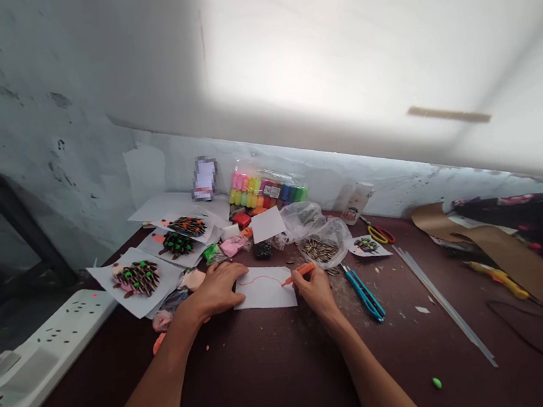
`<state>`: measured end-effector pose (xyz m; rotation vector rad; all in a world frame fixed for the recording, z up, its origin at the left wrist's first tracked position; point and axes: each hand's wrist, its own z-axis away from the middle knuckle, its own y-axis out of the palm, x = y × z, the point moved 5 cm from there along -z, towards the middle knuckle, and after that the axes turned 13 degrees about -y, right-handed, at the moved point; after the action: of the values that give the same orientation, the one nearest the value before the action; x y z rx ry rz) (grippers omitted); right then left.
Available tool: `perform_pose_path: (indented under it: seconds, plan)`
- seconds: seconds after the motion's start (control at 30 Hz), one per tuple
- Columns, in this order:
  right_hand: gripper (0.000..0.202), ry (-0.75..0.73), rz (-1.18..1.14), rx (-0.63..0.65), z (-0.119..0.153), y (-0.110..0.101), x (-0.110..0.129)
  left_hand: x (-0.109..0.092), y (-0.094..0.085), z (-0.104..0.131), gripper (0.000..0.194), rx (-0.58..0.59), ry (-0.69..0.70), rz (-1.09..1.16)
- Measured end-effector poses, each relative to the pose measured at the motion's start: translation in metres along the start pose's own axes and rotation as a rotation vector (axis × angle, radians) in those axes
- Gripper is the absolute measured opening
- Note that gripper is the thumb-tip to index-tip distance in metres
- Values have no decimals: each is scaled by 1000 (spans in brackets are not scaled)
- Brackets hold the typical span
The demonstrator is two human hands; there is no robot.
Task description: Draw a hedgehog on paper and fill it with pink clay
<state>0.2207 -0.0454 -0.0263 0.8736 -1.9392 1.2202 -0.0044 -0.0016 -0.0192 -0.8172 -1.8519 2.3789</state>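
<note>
The dark table (270, 379) stretches wide; on it lies white paper (267, 297) with an orange line; the left hand (217, 288), fingers loosely spread, presses its left edge; the right hand (316, 290), closed, grips an orange marker (300, 274), tip at the paper.

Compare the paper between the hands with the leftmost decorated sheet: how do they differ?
The middle paper has only a thin orange line, while the decorated sheet bears a dark, spiky figure with green dots. The right hand holds an orange marker to the middle paper; no hand touches the decorated sheet. Both are white.
</note>
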Motion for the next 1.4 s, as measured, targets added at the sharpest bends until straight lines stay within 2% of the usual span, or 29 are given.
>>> perform_pose_path:
  seconds: [0.47,0.97,1.2,1.4]
  plan:
    - [23,15,64,21,1,-2,3,1,1,-1,55,-12,4,7]
    - [18,52,135,-33,1,-9,10,2,1,-1,55,-17,-10,11]
    - [20,14,24,-59,0,-7,10,2,2,-3,57,-4,1,14]
    - [25,-20,-201,38,5,15,21,2,0,-2,61,23,1,30]
